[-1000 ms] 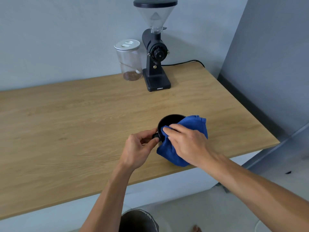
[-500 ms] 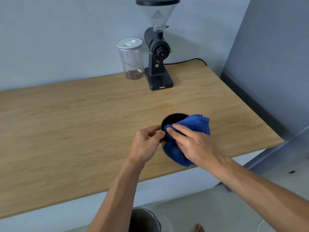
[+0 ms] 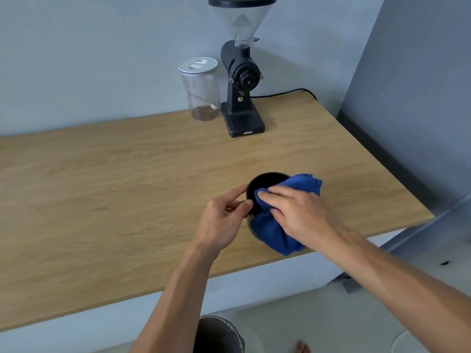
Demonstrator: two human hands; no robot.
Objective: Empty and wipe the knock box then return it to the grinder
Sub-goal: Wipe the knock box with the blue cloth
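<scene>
The black round knock box [image 3: 267, 180] stands on the wooden table [image 3: 114, 200] near its front edge. My left hand [image 3: 221, 220] pinches its left rim between thumb and fingers. My right hand [image 3: 295, 215] presses a blue cloth [image 3: 275, 235] into the box, fingertips inside the opening. The cloth hangs over the box's near and right side and hides most of it. The black grinder [image 3: 242, 98] with a clear hopper stands at the back of the table, apart from the box.
A clear jar [image 3: 201, 90] with a white lid stands left of the grinder. The grinder's black cable [image 3: 285, 93] runs right along the wall. A dark bin [image 3: 219, 335] sits on the floor below the table's front edge. A grey wall rises at right.
My right hand's fingertips have shifted slightly with the cloth inside the box. My left hand stays on the rim. The view has drifted a little.
</scene>
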